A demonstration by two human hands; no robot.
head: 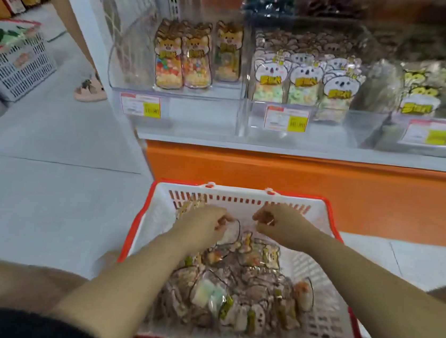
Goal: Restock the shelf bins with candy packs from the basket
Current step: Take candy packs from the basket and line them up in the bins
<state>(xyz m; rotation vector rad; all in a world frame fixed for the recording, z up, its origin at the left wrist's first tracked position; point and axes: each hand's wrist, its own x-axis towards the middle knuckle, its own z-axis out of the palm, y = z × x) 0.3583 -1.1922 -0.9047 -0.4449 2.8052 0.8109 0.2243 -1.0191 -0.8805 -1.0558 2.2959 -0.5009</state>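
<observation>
Left hand [204,222], right hand [282,223] pinching packs [244,290] in basket [320,327].

Bright even light, soft blur, edges warped.

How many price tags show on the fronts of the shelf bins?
3: left price tag, middle price tag, right price tag, side by side in one row. More may sit beyond the right edge of view.
</observation>
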